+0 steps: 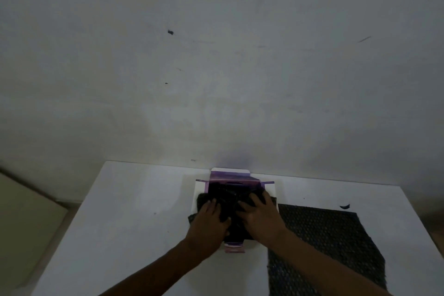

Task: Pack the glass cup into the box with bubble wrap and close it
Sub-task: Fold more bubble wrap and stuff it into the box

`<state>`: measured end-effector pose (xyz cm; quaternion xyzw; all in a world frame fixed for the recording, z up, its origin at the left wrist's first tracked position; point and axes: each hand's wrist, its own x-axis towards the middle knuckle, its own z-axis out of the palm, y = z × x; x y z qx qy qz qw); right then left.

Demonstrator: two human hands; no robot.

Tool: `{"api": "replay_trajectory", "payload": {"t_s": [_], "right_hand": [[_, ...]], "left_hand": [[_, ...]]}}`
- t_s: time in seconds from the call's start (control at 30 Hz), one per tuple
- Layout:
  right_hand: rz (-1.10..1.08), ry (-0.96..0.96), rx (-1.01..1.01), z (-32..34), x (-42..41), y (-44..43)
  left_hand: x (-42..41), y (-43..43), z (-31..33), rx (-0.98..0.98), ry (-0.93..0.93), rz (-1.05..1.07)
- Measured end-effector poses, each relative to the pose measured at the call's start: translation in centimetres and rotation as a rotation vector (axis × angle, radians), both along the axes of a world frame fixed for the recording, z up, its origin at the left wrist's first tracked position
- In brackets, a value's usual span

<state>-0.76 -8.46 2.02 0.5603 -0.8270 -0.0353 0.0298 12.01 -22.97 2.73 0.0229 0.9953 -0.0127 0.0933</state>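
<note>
An open purple and white box point(234, 176) lies on the white table point(134, 199), its flaps spread flat. A dark bundle of bubble wrap point(228, 196) fills the box and spills over its left and right edges. The glass cup is hidden; I cannot tell whether it is inside the bundle. My left hand point(209, 220) presses flat on the bundle's left side. On the bundle's right side rests my right hand point(260, 214), fingers spread. Neither hand visibly grips the wrap.
A second sheet of dark bubble wrap point(331, 243) lies flat on the table right of the box, under my right forearm. A small dark scrap point(344, 206) sits near the table's right side. The wall point(216, 55) stands just behind the box.
</note>
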Motion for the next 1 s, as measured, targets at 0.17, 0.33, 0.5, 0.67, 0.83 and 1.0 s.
{"api": "replay_trajectory", "payload": {"t_s": [0.17, 0.33, 0.5, 0.67, 0.83, 1.0], "right_hand": [[-0.116, -0.029, 0.320, 1.2, 1.2, -1.9], [0.001, -0.119, 0.398, 1.2, -0.1, -3.0], [-0.096, -0.047, 0.093, 2.7, 0.2, -2.0], [-0.236, 0.032, 0.165, 2.0, 1.4, -1.0], [-0.199, 0.045, 0.190, 0.2, 0.8, -1.3], [-0.134, 0.022, 0.256, 0.0, -0.1, -3.1]], "left_hand": [[0.3, 1.1, -0.9, -0.013, -0.211, 0.015], [-0.7, 1.2, 1.1, 0.090, -0.165, 0.122], [-0.4, 2.2, 2.8, -0.099, -0.150, 0.315], [-1.1, 1.6, 1.3, 0.019, -0.068, 0.288], [-2.1, 1.0, -0.3, 0.139, -0.188, 0.244], [-2.8, 2.0, -1.6, 0.621, -0.116, 0.676]]}}
